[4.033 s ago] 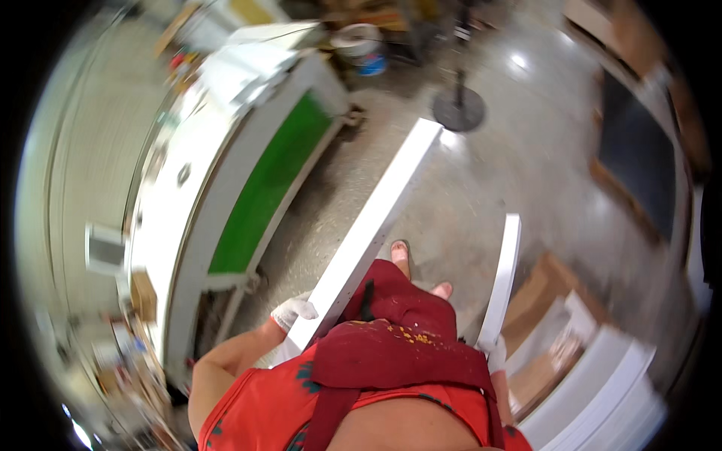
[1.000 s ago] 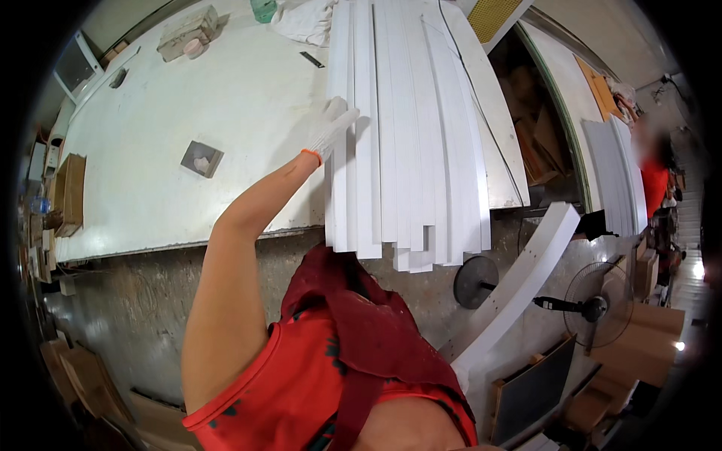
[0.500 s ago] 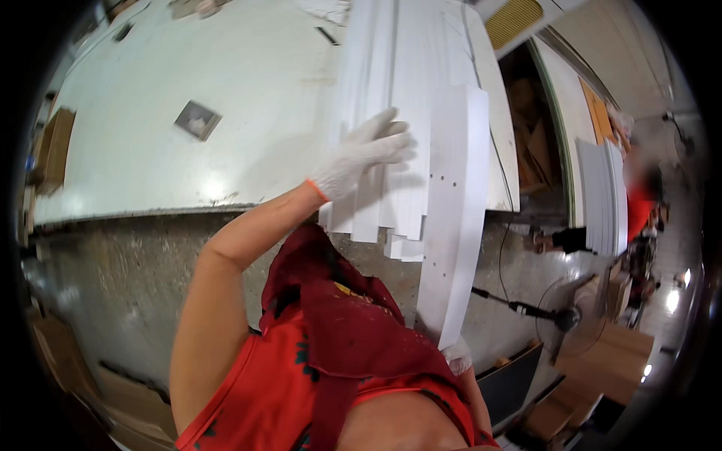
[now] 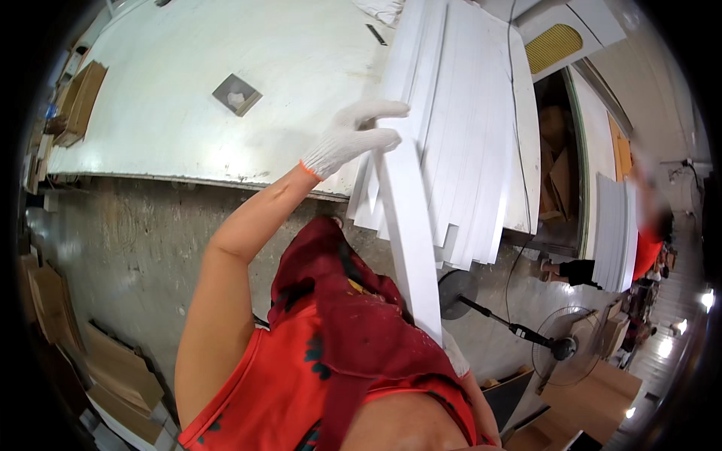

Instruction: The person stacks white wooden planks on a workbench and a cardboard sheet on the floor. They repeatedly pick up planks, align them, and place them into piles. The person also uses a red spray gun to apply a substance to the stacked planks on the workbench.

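Note:
A long white board (image 4: 412, 233) slants from the workbench toward my body, over a row of similar white strips (image 4: 470, 143). Near its far end, my left hand (image 4: 353, 137), in a white knitted glove with an orange cuff, is closed on it, thumb and fingers around the edge. My right hand (image 4: 456, 359), also gloved, is at the near end beside my apron. The board hides most of its fingers, but it appears to support that end. The strips lie side by side with uneven near ends, some overhanging the bench edge.
The white workbench (image 4: 173, 98) has a square opening (image 4: 237, 95) in its top. A cardboard box (image 4: 79, 105) stands at left. A black-stemmed fan (image 4: 560, 347) and cable are at right. Beyond, a person in red (image 4: 648, 244) is beside stacked white panels (image 4: 613, 233).
The board has swung left and turned, so its holed face no longer shows. My left hand has gone from spread over the strips to the board's far end. The view has shifted.

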The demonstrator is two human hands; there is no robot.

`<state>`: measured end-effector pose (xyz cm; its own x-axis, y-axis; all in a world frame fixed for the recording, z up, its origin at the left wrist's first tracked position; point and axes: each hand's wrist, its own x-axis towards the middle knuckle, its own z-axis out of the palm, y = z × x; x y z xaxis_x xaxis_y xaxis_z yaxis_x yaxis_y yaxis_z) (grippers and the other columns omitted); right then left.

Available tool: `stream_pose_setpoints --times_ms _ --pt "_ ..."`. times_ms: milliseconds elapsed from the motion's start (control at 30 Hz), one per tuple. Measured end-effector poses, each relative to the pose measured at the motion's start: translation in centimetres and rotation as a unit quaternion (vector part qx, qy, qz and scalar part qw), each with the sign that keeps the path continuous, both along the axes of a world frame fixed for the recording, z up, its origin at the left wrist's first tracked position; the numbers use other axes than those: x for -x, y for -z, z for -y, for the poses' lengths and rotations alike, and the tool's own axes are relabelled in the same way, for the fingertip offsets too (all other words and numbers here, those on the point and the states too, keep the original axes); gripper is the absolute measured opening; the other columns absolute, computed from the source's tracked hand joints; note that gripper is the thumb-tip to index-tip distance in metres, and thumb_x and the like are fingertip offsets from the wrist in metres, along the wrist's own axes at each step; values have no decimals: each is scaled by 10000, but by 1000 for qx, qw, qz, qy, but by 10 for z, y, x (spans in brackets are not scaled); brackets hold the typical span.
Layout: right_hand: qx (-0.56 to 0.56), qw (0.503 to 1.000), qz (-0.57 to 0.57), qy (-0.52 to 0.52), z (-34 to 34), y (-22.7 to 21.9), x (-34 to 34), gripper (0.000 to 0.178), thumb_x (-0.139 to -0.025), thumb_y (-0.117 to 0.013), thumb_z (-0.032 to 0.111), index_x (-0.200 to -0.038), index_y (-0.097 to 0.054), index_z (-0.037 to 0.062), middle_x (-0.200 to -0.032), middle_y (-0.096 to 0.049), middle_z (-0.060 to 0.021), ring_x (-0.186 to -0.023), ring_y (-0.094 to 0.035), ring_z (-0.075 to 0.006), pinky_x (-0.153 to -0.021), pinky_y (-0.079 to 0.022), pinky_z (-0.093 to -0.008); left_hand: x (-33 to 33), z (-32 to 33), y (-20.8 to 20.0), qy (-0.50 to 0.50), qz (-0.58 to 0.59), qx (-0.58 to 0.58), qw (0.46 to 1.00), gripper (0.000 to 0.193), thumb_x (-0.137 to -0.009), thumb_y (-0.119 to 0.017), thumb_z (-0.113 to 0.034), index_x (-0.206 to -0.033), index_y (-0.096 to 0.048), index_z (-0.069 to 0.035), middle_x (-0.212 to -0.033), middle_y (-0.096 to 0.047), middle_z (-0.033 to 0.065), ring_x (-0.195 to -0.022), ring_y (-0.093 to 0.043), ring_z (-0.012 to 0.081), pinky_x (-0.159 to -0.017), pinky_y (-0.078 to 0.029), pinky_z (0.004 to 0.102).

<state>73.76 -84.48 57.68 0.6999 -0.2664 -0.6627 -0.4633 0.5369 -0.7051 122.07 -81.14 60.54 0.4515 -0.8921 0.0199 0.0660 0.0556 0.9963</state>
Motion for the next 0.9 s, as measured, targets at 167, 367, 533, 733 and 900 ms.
stream_pose_setpoints --times_ms 167,367,533,733,900 --pt "48 998 11 -46 -3 -12 -16 711 -742 -758 182 -1371 -476 11 -1334 -562 -122 -1154 -540 -219 -1025 -423 -336 10 -28 12 -68 -73 -23 995 567 -840 -662 -212 -1356 -550 -2 -1121 -641 65 -999 -590 139 -898 -452 266" --pt "124 965 -34 -228 42 -44 -44 855 -619 -812 236 -1369 -458 28 -1314 -539 -128 -1215 -487 -222 -1074 -354 -337 -2 -92 2 -93 -53 -60 992 597 -821 -636 -221 -1373 -540 -16 -1081 -628 57 -911 -566 126 -839 -440 238" --pt "227 883 -88 -402 81 -79 -92 849 -566 -832 317 -1309 -502 76 -1186 -556 -183 -1151 -506 -347 -1040 -378 -372 -13 -153 -6 -100 -61 -101 988 768 -658 -620 -220 -1389 -519 -7 -1211 -596 93 -1055 -544 149 -921 -423 262" --pt "382 744 -57 -545 122 -132 -180 742 -570 -819 293 -1224 -550 69 -1117 -607 -175 -1088 -566 -332 -967 -437 -406 -9 -239 30 -74 2 -132 988 956 -527 -804 -381 -1356 -529 7 -1263 -565 113 -1204 -513 219 -1045 -373 337" --pt "397 589 -86 -699 146 -147 -283 733 -569 -808 265 -1229 -554 70 -1134 -595 -200 -1065 -559 -377 -939 -454 -441 31 -295 58 -88 10 -159 983 1076 -460 -909 -503 -1323 -540 23 -1292 -555 123 -1230 -516 239 -1066 -367 370"
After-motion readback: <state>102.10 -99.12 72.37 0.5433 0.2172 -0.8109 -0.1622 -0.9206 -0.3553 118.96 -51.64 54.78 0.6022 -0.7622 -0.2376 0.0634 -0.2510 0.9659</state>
